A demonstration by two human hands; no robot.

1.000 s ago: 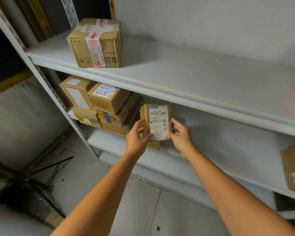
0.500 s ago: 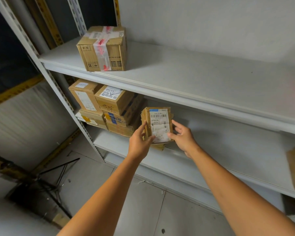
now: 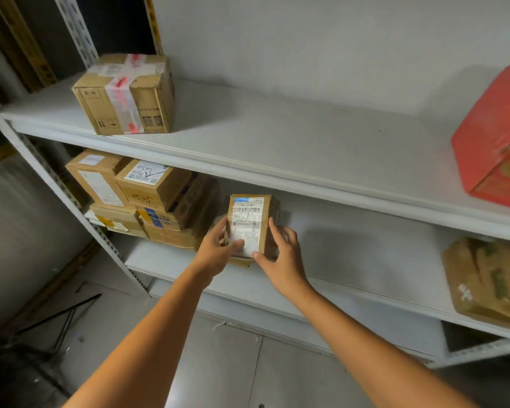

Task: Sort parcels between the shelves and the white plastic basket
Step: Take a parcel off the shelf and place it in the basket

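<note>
A small brown parcel (image 3: 252, 214) with a white barcode label stands upright at the front of the lower shelf (image 3: 351, 260), on top of another flat parcel. My left hand (image 3: 215, 250) grips its left side, thumb across the label. My right hand (image 3: 283, 254) holds its right side with fingers behind it and thumb at the bottom corner. Left of it is a stack of several cardboard parcels (image 3: 147, 198). The white plastic basket is out of view.
The upper shelf (image 3: 277, 148) carries a taped cardboard box (image 3: 127, 95) at the left and a red box (image 3: 495, 145) at the right. A crumpled brown package (image 3: 489, 278) lies at the right of the lower shelf. A black stand (image 3: 59, 316) is on the floor, lower left.
Both hands have carried the labelled parcel a little further in over the lower shelf, beside the stack. The camera has swung right, bringing the red box into view.
</note>
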